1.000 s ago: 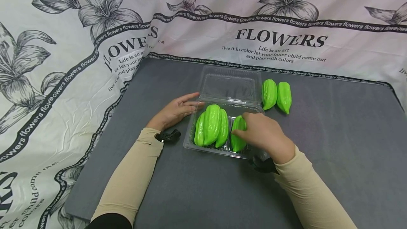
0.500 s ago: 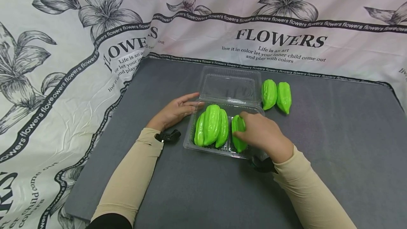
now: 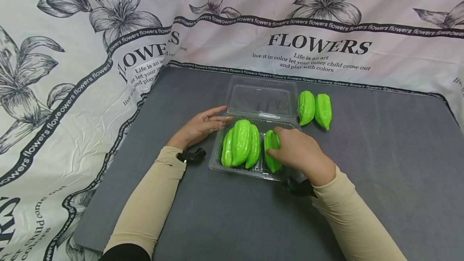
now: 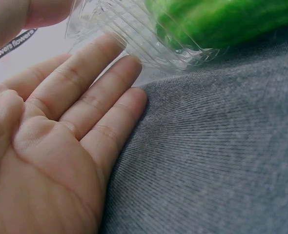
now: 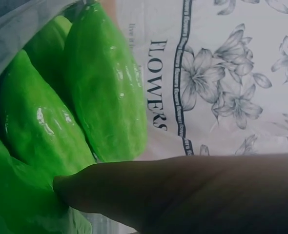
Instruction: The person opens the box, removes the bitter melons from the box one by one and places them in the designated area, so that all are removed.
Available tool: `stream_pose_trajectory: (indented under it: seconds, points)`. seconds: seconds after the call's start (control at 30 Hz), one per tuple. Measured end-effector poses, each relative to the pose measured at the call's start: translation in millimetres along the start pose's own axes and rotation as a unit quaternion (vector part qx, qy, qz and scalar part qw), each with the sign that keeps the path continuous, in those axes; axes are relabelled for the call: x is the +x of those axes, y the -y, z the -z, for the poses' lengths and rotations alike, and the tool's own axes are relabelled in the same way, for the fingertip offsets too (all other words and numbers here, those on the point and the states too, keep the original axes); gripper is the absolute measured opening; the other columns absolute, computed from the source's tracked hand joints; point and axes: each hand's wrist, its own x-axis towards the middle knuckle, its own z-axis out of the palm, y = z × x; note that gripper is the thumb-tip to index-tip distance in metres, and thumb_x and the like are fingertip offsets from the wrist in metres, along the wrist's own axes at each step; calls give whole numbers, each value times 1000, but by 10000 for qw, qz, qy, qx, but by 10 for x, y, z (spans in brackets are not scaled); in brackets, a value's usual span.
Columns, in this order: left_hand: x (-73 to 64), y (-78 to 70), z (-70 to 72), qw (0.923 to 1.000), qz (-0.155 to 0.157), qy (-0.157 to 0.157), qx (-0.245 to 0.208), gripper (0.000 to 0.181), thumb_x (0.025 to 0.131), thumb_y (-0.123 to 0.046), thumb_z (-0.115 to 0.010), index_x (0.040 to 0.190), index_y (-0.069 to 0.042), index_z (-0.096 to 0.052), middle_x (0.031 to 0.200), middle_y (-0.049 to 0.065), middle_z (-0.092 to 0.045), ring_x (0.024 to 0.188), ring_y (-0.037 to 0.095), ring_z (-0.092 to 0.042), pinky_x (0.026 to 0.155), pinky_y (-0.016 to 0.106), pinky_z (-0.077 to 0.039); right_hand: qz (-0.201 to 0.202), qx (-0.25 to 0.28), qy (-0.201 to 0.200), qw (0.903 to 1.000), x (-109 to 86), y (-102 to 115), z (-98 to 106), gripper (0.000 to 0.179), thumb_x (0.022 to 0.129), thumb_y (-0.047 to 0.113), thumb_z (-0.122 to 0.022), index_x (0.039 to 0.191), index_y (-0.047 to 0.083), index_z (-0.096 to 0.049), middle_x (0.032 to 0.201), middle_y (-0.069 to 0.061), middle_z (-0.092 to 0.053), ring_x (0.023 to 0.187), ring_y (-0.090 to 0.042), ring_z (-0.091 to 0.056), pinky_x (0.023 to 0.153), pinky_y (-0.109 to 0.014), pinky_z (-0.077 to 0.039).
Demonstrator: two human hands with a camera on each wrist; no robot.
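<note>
A clear plastic clamshell container point(image 3: 216, 161) lies with its lid point(image 3: 262, 98) folded back. Its left compartment holds three glossy green ridged fruits point(image 3: 241, 142) with tapered ends, one on top of the others. My right hand point(image 3: 303, 150) pinches another green ridged fruit point(image 3: 271, 142) in the right compartment, thumb on its near left side and a fingertip at its far end. In the right wrist view the thumb point(image 5: 114, 187) lies against that fruit point(image 5: 22, 200). My left hand point(image 3: 197, 129) has its fingers extended, fingertips right at the container's left wall point(image 4: 158, 53).
Two more green ridged fruits point(image 3: 314, 110) lie side by side on the dark grey tabletop point(image 3: 224, 216), right of the lid. A flower-printed cloth point(image 3: 319, 63) hangs behind and along the left side of the table.
My right hand and the pinched fruit have shifted very slightly to the left. The left hand, container and other fruits have stayed in place.
</note>
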Motion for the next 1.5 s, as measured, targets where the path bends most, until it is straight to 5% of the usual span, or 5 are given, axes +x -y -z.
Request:
stream_pose_trajectory:
  seconds: [0.4,0.6,0.93,1.27,1.5]
  points:
    - [7,7,-1,10000,69,1,-36,72,104,5,-58,168,-10,-27,158,27,-47,152,36,-40,127,48,-27,123,191,-247,9994,-68,-2,87,62,95,32,-71,146,-1,-57,124,-20,-73,98,-33,-71,80,-55,-57]
    - [9,7,0,10000,73,-12,-59,72,104,5,-58,168,-11,-28,159,26,-47,152,36,-41,127,48,-27,169,433,-364,9983,-76,-26,131,63,95,29,-69,146,-4,-55,96,-13,-74,77,-24,-62,79,-51,-55]
    - [13,10,3,10000,21,14,2,71,105,5,-56,168,-10,-27,159,27,-46,152,37,-41,125,42,-33,253,759,-570,9952,-83,-109,231,64,98,26,-63,150,-6,-48,57,5,-39,49,-14,-39,56,-37,-43]
    - [24,-3,6,10000,37,9,7,72,105,5,-56,168,-10,-26,160,27,-45,152,36,-40,127,46,-27,111,972,-896,9912,-99,-192,373,63,100,28,-63,152,-3,-48,91,-16,-72,67,-22,-61,67,-45,-52]
    - [6,-7,-3,9999,131,-42,-47,72,104,6,-56,168,-11,-27,159,27,-45,152,37,-40,128,48,-26,-110,1229,-918,9881,-70,-329,419,64,103,31,-61,156,0,-44,117,-27,-72,89,-32,-71,80,-53,-56]
